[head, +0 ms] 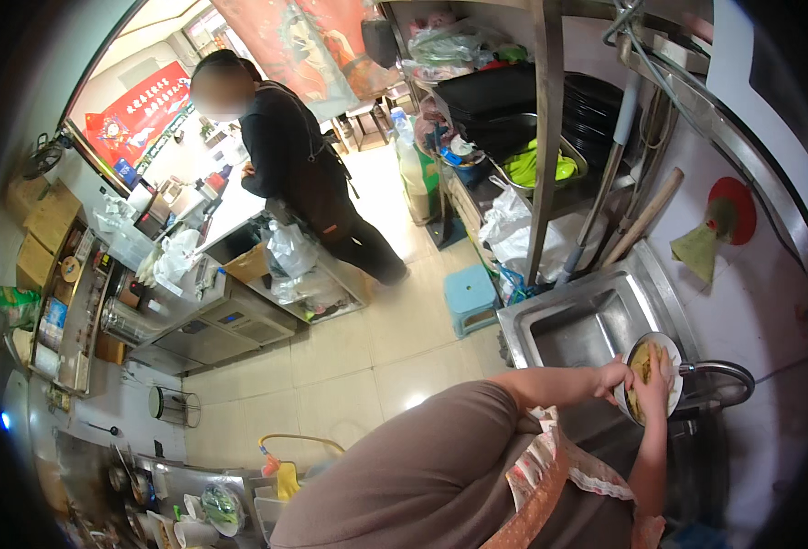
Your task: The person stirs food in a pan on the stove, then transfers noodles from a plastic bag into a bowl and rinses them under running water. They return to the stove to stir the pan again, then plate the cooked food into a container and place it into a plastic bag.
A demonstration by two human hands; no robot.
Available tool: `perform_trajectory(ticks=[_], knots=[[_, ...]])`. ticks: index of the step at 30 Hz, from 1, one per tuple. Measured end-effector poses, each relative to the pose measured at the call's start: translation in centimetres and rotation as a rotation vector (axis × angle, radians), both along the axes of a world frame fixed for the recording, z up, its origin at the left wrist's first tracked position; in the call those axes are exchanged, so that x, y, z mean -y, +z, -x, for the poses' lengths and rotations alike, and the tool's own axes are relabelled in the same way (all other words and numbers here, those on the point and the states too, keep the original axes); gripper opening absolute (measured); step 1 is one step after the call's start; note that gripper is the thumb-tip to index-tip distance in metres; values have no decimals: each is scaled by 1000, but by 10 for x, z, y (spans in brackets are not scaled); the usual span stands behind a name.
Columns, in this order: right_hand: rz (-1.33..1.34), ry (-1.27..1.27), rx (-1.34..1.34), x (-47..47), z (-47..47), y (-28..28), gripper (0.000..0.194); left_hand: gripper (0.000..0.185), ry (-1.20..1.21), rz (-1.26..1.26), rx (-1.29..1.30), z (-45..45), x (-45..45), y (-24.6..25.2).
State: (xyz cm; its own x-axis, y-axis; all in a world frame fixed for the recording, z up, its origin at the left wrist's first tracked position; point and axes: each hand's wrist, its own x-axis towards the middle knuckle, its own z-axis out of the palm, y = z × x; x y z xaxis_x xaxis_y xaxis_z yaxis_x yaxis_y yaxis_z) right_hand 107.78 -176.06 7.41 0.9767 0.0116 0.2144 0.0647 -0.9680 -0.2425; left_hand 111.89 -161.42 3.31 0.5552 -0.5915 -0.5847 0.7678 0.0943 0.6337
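Observation:
A white bowl with yellowish, soft-looking contents is held tilted at the near edge of a stainless steel sink. My left hand grips its left rim. My right hand reaches into the bowl from the near right side, its fingers spread over the contents. What the contents are cannot be told. Just right of the bowl is the metal faucet, its spout end close to the rim; whether water runs is unclear.
A blue plastic stool stands left of the sink. Behind are a rack with black trays, long poles and a green cloth on the wall. Across the tiled floor, a person in dark clothes leans over a counter.

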Motion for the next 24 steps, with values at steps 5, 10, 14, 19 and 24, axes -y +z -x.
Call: perform_trajectory(ticks=[5, 10, 14, 19, 24], knots=[[-191, -75, -170, 6, -10, 4, 59, 84, -50, -10, 23, -1, 0, 2], [-215, -176, -149, 10, -8, -39, 51, 88, -79, 4, -25, 3, -12, -4], [-394, -166, -83, 14, -5, -41, 65, 82, -96, -62, 14, 1, -19, -6], [78, -151, -160, -16, 13, -10, 86, 83, -96, 3, 9, 1, -18, -4], [68, -185, -128, -37, 5, -7, 77, 84, -68, -14, -6, 6, -12, -2]])
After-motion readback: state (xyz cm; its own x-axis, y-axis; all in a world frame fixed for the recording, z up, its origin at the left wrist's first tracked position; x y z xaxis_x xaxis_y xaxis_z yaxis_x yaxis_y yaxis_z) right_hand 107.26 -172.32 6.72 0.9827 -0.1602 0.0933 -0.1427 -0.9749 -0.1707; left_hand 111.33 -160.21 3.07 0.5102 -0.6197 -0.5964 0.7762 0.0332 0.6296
